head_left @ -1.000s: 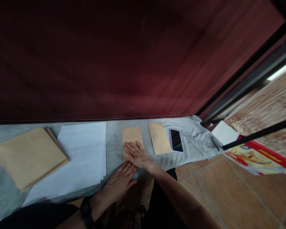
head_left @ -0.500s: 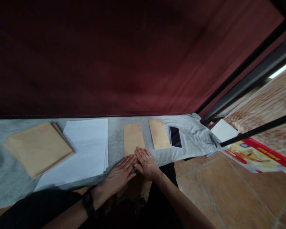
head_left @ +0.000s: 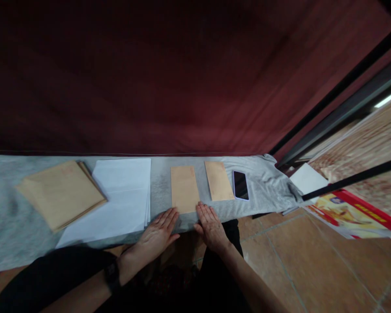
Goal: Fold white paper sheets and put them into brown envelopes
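In front of me a brown paper envelope (head_left: 185, 189) lies flat on a grey cloth. At its near left corner rests my left hand (head_left: 159, 230), palm down with fingers stretched out. My right hand (head_left: 211, 225) lies flat by the near right corner, its fingertips at the envelope's edge. Neither hand grips anything. Just to the right lies a second brown envelope (head_left: 219, 181), and beside that a phone (head_left: 240, 185) with a dark screen and pale purple edge. Left of my hands is a stack of white paper (head_left: 124, 191), partly covered by a pile of brown envelopes (head_left: 65, 191).
The grey cloth (head_left: 161, 187) covers a long narrow surface against a dark red hanging (head_left: 182, 87). Dark metal bars (head_left: 345, 91) run along the right. On the tiled floor (head_left: 296, 252) at right sits a red and yellow printed box (head_left: 355, 213).
My hands have moved apart, from together on the envelope's near edge out to its two near corners. The view has shifted slightly; the envelopes, paper and phone stay in place.
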A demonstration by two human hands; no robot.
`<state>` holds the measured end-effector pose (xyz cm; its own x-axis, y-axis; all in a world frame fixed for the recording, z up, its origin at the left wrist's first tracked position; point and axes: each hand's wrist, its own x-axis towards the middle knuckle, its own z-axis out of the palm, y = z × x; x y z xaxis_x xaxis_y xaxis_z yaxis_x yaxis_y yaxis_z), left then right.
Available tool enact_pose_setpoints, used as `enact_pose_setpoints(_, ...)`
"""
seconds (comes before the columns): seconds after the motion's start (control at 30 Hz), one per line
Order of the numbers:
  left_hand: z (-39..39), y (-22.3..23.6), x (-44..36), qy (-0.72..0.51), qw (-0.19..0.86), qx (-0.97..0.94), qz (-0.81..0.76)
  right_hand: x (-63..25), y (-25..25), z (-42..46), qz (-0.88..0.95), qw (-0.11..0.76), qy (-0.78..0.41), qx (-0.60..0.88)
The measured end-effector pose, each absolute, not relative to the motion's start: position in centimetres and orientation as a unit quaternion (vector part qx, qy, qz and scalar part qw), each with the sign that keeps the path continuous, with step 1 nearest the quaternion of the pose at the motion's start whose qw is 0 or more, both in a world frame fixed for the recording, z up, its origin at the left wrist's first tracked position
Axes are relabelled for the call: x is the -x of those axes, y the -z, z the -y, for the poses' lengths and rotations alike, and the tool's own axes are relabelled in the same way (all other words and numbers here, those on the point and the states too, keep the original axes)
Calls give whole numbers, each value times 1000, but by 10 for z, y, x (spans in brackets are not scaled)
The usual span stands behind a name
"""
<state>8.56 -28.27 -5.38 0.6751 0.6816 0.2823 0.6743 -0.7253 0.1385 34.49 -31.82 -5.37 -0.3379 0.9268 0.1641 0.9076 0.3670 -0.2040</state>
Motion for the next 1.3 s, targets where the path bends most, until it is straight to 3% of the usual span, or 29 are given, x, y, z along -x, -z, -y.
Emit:
enact_pose_setpoints(0.4,280,52,-122,-133,-25,-919,-369,-311,56,311,825,157,-49,541)
enact_pose_setpoints(0.97,283,61,-96,-108,-18,-927,-359,-335,58,330,811,132,13,570)
enact_pose_setpoints(1.3,283,63,-96,-127,-20,-923,-363,-329,50,316,738,206,-30,642)
